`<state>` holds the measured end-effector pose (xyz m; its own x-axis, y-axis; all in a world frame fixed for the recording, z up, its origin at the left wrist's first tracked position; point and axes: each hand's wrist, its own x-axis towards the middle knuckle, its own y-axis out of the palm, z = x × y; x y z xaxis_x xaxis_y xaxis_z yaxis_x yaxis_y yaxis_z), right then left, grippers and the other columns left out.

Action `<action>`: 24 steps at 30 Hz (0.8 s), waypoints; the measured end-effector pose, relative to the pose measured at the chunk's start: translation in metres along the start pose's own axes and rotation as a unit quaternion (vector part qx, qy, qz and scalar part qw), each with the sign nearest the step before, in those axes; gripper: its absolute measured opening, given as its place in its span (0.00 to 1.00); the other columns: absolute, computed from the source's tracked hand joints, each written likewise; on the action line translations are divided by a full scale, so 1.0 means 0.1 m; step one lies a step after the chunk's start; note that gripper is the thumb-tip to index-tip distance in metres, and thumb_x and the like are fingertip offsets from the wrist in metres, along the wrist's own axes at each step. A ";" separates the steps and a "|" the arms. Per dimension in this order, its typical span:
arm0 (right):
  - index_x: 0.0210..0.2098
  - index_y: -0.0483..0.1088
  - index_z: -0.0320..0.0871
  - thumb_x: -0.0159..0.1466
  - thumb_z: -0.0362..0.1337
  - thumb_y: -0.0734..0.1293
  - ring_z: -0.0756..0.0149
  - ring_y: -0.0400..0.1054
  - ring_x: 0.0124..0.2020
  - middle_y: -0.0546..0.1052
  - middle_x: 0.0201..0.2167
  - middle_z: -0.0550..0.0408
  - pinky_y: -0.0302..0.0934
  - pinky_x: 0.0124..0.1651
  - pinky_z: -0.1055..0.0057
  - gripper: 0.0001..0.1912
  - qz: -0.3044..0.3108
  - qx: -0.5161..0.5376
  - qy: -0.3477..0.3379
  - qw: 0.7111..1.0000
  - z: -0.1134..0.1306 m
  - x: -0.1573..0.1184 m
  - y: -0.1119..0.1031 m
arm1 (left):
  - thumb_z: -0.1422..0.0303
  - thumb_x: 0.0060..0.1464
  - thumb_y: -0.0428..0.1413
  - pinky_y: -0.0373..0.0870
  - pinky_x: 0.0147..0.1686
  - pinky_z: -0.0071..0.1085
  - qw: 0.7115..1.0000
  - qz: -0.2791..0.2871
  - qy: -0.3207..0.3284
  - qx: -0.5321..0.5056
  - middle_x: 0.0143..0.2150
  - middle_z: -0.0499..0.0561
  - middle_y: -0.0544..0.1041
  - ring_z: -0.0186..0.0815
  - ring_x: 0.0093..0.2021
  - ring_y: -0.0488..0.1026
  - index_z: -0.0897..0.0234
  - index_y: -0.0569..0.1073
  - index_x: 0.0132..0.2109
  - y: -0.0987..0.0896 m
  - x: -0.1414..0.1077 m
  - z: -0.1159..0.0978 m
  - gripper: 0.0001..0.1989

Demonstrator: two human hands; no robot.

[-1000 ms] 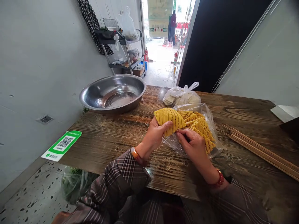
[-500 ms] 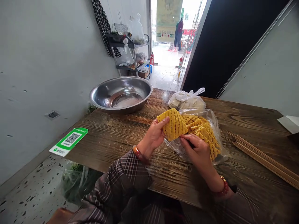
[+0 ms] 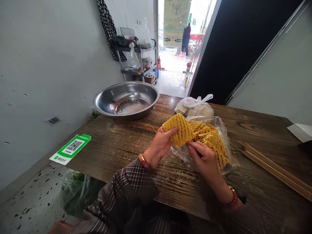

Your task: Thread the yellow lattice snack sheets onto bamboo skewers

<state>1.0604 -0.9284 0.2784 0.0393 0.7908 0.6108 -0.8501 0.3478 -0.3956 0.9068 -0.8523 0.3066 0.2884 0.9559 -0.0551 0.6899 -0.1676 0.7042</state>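
Note:
My left hand [image 3: 162,143] is closed on a square yellow slice of scored tofu [image 3: 181,131], thumb across its front, above the table. At the slice's lower right corner, my right hand [image 3: 203,156] pinches a thin bamboo skewer, mostly hidden by the fingers and the slice. A thin point sticks out past the left hand on the far side, in line with the skewer. Right behind the hands lies an opened clear plastic bag [image 3: 222,126] with several more scored tofu slices [image 3: 214,139] in it.
A wide steel basin [image 3: 126,112] stands at the back left of the wooden table [image 3: 117,143]. A knotted white bag [image 3: 195,105] sits behind the tofu. Bamboo skewers [image 3: 273,167] lie in a bundle at right. A green QR card [image 3: 71,148] marks the left edge.
The hands and the tofu slice stay almost in place; the right fingers have shifted very slightly at the slice's corner. The view has tilted a little.

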 end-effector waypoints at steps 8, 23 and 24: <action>0.39 0.78 0.45 0.67 0.39 0.65 0.60 0.77 0.36 0.82 0.35 0.51 0.71 0.44 0.62 0.10 -0.005 -0.024 0.065 0.998 -0.01 -0.02 0.02 | 0.71 0.39 0.72 0.75 0.50 0.39 0.999 0.015 0.015 0.024 0.42 0.53 0.83 0.41 0.43 0.80 0.66 0.79 0.44 0.04 -0.04 0.06 0.21; 0.30 0.76 0.44 0.66 0.42 0.66 0.63 0.72 0.29 0.79 0.27 0.55 0.67 0.36 0.67 0.11 0.010 -0.018 0.125 0.992 0.03 0.02 -0.03 | 0.71 0.36 0.73 0.75 0.42 0.34 0.998 0.003 0.027 0.062 0.39 0.52 0.83 0.37 0.38 0.79 0.66 0.79 0.42 0.08 -0.06 0.10 0.22; 0.31 0.77 0.45 0.66 0.42 0.67 0.63 0.73 0.30 0.80 0.28 0.55 0.67 0.37 0.67 0.11 0.012 -0.013 0.126 0.992 0.02 0.02 -0.03 | 0.71 0.36 0.73 0.75 0.42 0.34 0.998 0.000 0.028 0.064 0.40 0.52 0.83 0.37 0.38 0.79 0.66 0.79 0.42 0.08 -0.06 0.09 0.22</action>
<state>1.0621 -0.9288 0.2827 0.1512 0.8990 0.4110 -0.8387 0.3368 -0.4280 0.9168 -0.8613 0.3057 0.2536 0.9672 -0.0139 0.7700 -0.1931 0.6081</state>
